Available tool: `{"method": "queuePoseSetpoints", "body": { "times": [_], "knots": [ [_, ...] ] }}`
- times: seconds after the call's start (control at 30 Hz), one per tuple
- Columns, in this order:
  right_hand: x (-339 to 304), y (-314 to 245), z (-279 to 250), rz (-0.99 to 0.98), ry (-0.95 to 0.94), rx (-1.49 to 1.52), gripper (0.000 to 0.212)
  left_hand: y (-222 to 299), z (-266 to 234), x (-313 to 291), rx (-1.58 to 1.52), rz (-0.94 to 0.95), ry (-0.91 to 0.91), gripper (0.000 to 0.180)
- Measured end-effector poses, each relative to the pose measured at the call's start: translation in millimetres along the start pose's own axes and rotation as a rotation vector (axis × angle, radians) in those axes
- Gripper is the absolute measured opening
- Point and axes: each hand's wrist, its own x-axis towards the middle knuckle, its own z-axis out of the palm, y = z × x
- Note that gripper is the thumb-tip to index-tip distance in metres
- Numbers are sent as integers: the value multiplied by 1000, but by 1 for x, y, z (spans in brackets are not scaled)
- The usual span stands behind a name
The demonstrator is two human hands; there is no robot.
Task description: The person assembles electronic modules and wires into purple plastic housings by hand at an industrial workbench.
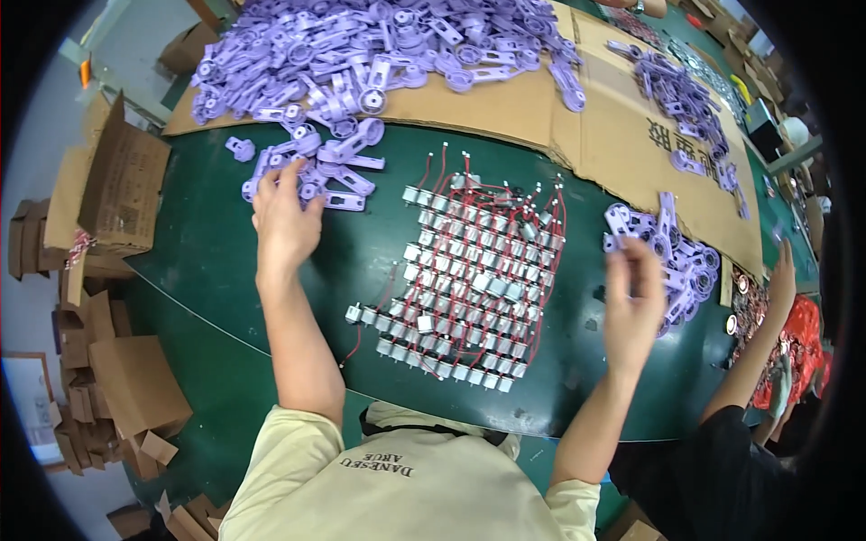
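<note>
My left hand reaches forward over the green table, its fingers down on a small cluster of purple plastic parts. My right hand is raised and blurred at the right, fingers apart, beside a finished-looking pile of purple parts; I cannot tell whether it holds one. Between the hands lie rows of small silver motors with red wires.
A big heap of purple parts lies on brown cardboard at the back. Another person's arm reaches in at the right over red items. Torn cardboard boxes stand off the table's left edge.
</note>
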Motion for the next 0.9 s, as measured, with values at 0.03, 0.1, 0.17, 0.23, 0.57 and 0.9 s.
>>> {"method": "queuePoseSetpoints", "body": {
  "times": [0.03,0.1,0.17,0.23,0.57,0.9],
  "knots": [
    [-3,-10,3,-38,-173,-23,12,-5,5,5,-84,4,5,55],
    [-8,-18,12,-184,-428,-27,14,-4,12,11,-203,-18,-7,57],
    [-13,-18,18,-310,-578,-67,18,-3,15,10,-216,7,-43,55],
    [-19,-22,22,-349,-641,-85,22,-5,17,9,-218,30,-76,53],
    [-21,-26,20,-370,-659,-79,33,17,-2,-1,-384,-28,-74,43],
    [-27,-20,26,302,-708,548,17,65,22,-24,-1111,-11,-675,34]
  ]
}}
